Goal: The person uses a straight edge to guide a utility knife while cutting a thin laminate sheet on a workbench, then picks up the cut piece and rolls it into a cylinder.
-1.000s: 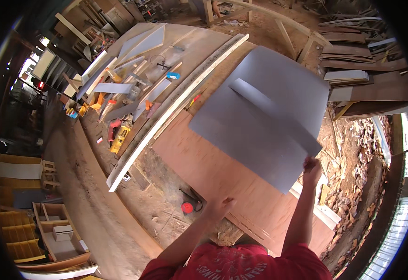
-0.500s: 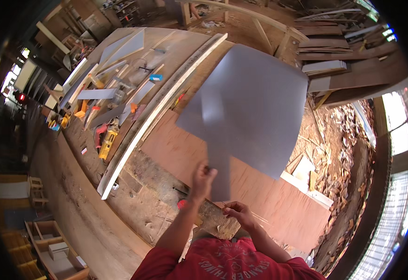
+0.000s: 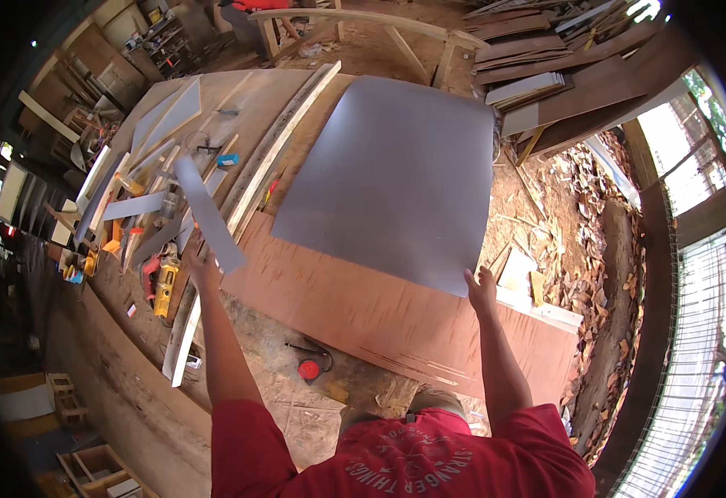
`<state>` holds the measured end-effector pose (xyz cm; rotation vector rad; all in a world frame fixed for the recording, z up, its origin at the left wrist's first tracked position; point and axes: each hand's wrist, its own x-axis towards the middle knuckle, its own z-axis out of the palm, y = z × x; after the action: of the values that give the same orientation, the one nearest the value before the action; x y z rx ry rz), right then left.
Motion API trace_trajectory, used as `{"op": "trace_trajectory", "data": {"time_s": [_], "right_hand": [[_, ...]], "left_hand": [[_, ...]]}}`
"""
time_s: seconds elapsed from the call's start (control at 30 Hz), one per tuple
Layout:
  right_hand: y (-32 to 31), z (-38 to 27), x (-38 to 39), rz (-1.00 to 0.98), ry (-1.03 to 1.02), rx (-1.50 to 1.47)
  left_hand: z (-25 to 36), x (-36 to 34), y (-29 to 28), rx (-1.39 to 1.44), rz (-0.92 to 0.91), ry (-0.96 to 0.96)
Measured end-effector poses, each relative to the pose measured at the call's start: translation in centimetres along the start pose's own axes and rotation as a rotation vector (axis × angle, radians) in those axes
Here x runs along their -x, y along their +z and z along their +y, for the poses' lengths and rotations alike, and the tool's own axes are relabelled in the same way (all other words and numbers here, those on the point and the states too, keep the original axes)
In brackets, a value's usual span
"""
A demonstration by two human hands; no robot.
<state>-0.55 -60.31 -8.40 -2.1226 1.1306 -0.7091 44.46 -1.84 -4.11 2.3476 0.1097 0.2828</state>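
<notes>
My left hand (image 3: 205,272) is closed on a narrow grey strip (image 3: 209,212), held slanting above the long wooden bar and the tools at the left. My right hand (image 3: 481,292) is at the near right corner of a large grey sheet (image 3: 396,178), fingers apart; whether it touches the sheet is hard to tell. Beneath the sheet lies a reddish plywood board (image 3: 338,295), its near part showing. On the worktop close to my body rests a red round thing (image 3: 309,369) with a black curved part beside it.
A long pale wooden bar (image 3: 284,133) runs along the worktop. Left of it lie a yellow power tool (image 3: 164,286), a blue box (image 3: 227,159), offcuts and orange tools. Stacked boards (image 3: 529,87) stand at the far right, above ground strewn with shavings and leaves.
My left hand has carried the grey strip leftward, off the large sheet to above the tools. My right hand has moved right and forward to the sheet's corner. The view has shifted.
</notes>
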Motion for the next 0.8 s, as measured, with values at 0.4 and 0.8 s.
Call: {"op": "trace_trajectory", "data": {"time_s": [0.4,0.8], "right_hand": [[-4.8,-7.9,-2.7,-0.420,0.403,-0.831],[-13.6,-15.4,7.5,-0.753,0.444,-1.073]], "left_hand": [[17.4,34.0,11.7,1.056,-0.919,-0.564],[23.0,31.8,4.9,1.677,-0.711,-0.764]]}}
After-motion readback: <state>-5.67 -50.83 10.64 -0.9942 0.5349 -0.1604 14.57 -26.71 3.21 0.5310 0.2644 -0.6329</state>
